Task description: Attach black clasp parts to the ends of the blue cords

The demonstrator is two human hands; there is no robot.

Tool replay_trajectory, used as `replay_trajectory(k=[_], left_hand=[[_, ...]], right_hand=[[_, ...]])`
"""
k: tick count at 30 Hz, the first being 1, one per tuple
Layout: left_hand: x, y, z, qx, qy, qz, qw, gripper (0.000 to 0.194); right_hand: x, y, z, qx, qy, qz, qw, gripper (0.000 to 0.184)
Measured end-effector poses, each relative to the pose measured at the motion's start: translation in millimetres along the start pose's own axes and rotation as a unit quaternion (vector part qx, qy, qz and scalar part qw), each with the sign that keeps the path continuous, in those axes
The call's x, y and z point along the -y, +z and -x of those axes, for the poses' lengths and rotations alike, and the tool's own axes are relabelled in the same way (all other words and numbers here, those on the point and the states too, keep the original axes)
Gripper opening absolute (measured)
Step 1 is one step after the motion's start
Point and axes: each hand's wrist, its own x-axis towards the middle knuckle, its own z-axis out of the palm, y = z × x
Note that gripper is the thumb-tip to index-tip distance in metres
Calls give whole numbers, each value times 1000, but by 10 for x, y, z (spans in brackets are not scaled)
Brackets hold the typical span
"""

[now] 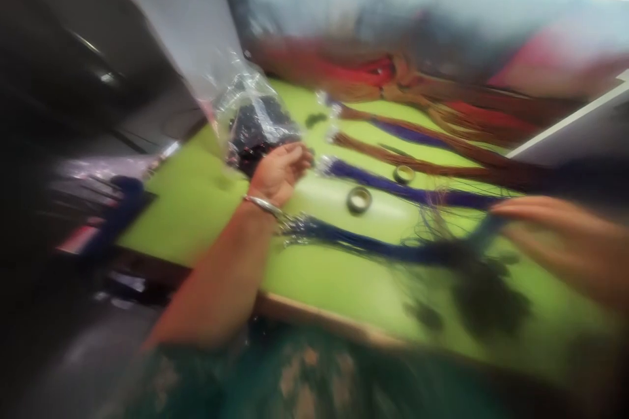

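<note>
The picture is smeared by motion. My left hand (pixel 280 171), with a metal bangle on the wrist, reaches toward a clear plastic bag (pixel 255 121) of dark small pieces on a lime-green table (pixel 196 203); its fingers look curled near the bag's edge. My right hand (pixel 545 222) is a blur at the right, at the end of a dark blue bundle of cords (pixel 373 245) that stretches across the table. Its fingers cannot be made out.
More cord bundles lie further back: purple (pixel 393 186), brown (pixel 407 160), and a red and brown heap (pixel 393 78). Two small rings (pixel 359 200) sit between the bundles. Dark tufts (pixel 486 301) lie near the front edge. Dark clutter is left of the table.
</note>
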Motion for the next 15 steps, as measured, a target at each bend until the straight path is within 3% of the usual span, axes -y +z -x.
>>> replay_trajectory(k=[3, 4, 6, 10, 15], left_hand=[[-43, -21, -8, 0, 6, -1, 1000, 8], [-67, -45, -20, -5, 11, 0, 1000, 8], [-127, -113, -56, -26, 31, 7, 999, 9], [-262, -264, -123, -71, 62, 45, 995, 11], [-410, -374, -131, -99, 92, 83, 987, 8]], right_hand=[[814, 409, -487, 134, -115, -80, 981, 14], [1038, 589, -633, 182, -131, -73, 972, 15], [1365, 942, -886, 215, -109, -40, 970, 18], [1628, 1455, -1190, 248, -35, -46, 967, 17], [1689, 1773, -1261, 227, 46, -82, 969, 18]])
